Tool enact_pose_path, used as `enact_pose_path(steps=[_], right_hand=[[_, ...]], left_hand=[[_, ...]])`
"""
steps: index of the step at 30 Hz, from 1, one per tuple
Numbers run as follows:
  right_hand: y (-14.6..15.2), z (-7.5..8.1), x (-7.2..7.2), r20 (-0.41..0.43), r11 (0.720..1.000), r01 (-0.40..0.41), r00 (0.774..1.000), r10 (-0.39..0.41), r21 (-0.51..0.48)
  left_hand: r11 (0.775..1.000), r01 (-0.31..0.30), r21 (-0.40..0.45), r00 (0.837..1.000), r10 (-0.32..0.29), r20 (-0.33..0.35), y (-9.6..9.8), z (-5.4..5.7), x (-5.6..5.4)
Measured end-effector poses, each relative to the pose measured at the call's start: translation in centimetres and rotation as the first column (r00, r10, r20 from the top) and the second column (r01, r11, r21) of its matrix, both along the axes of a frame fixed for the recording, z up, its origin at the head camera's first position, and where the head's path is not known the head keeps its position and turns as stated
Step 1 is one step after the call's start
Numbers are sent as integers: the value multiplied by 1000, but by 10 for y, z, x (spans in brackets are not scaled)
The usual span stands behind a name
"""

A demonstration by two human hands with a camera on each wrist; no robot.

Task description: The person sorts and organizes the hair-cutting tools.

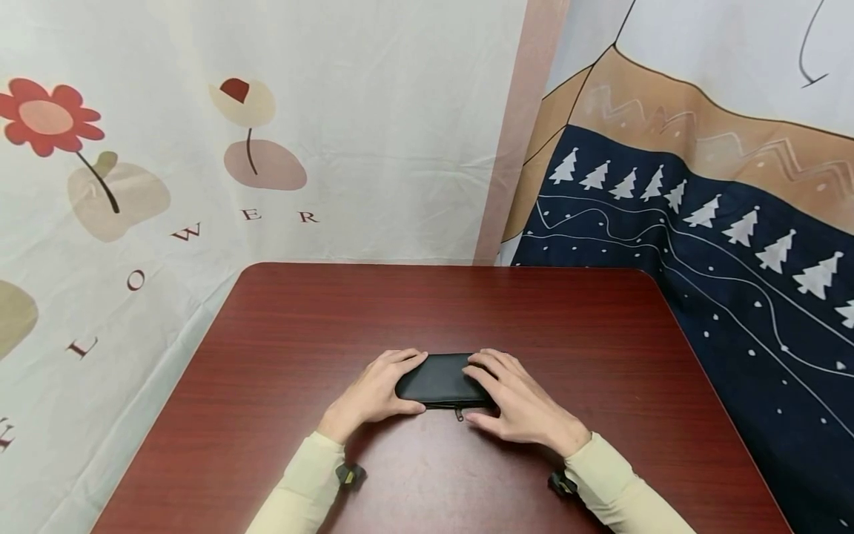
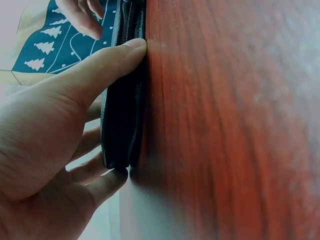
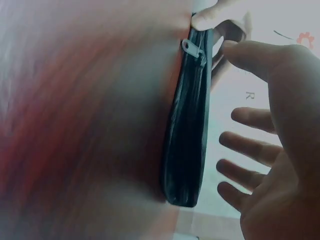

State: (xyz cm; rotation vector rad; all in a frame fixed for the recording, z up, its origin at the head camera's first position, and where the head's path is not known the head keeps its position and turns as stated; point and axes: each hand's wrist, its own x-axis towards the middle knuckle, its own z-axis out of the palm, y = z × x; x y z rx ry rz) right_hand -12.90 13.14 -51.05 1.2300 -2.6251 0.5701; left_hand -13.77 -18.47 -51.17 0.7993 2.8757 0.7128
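A black zip wallet [image 1: 437,380] lies flat on the table, its zipper side facing the person. The small metal zipper pull [image 3: 191,48] hangs from that near side. My left hand [image 1: 373,389] holds the wallet's left end, thumb on the near edge and fingers round the far side. In the left wrist view the thumb [image 2: 107,67] presses beside the zipper. Over the wallet's right end is my right hand [image 1: 523,404], its fingers spread. The right wrist view shows those fingers [image 3: 250,145] apart from the wallet, with a gap between.
The reddish-brown wooden table [image 1: 300,311] has rounded far corners. Behind it hangs a white cloth [image 1: 400,111] with flower prints and letters. A dark blue cloth [image 1: 667,297] with white trees hangs at the right. Each wrist wears a small dark device [image 1: 350,475].
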Motion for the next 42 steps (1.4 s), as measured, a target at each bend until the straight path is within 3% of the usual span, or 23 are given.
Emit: enact_pose_path(steps=[10,16,21,29,42], right_hand=[[12,-3,-15,168,995,48,984,-63,89],[17,-5,-21,216,993,59,973,-81,103],[19,-7,-25,220,993,61,972,-82,101],[18,-10,-27,151,994,42,987,-56,97],[17,-8,-27,177,994,49,982,-65,93]], left_hand=[[1000,-6,-3,1000,6,-5,-1,0,-1],[1000,-3,-8,1000,3,-15,-1,0,-1],[1000,-2,-11,1000,1,-23,-1,-2,-1],[1000,0,-15,1000,-1,-22,-1,-3,-2],[1000,-2,9,1000,2,-31,-1,-5,0]])
